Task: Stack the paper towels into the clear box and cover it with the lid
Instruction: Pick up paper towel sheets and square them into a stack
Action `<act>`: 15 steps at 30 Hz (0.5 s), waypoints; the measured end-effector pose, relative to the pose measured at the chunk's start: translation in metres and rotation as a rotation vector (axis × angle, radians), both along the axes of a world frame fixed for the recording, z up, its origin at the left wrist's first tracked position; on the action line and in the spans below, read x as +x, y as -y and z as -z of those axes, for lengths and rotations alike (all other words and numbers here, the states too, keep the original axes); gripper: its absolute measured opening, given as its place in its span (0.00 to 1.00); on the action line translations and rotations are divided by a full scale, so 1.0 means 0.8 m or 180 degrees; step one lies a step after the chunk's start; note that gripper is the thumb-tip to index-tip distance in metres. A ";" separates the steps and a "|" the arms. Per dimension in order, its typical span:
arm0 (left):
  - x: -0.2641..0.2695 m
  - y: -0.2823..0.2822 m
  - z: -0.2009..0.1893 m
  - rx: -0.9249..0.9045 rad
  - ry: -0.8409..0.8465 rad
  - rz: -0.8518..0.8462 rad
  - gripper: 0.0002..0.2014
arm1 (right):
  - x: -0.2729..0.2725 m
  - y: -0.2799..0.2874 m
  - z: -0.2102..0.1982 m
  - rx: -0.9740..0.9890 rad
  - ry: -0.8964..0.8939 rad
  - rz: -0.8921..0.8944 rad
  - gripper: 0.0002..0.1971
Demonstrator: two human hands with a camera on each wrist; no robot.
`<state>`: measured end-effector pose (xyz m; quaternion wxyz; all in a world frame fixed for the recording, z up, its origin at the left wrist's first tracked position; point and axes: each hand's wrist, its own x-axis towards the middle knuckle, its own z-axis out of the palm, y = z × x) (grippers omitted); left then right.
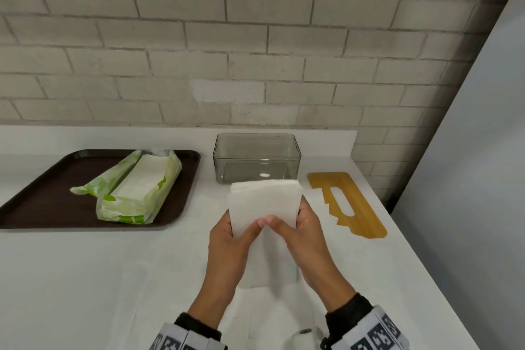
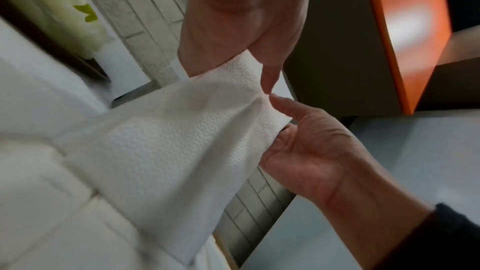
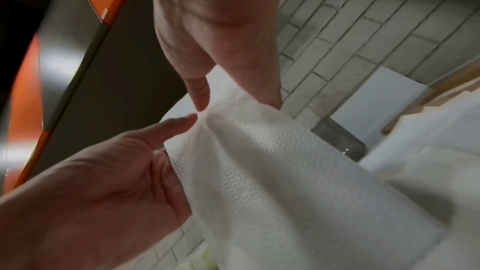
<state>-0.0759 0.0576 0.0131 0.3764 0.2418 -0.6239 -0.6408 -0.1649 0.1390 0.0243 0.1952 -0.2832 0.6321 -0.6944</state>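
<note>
Paper towels (image 1: 265,204) gripped at both sides by left hand (image 1: 230,239) & right hand (image 1: 305,231). Edges to be squared, stack kept level, then lowered flat into clear box (image 1: 257,158).

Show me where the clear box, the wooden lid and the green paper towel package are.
clear box (image 1: 257,162): head view, on its near front wall.
wooden lid (image 1: 366,221): head view, on the solid strip right of its slot.
green paper towel package (image 1: 133,207): head view, on its near green wrapper, on the tray.
</note>
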 end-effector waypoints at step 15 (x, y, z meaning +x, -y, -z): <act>0.060 0.051 0.008 0.0263 -0.0184 -0.0319 0.10 | -0.053 -0.055 -0.012 0.0331 -0.0107 0.0124 0.11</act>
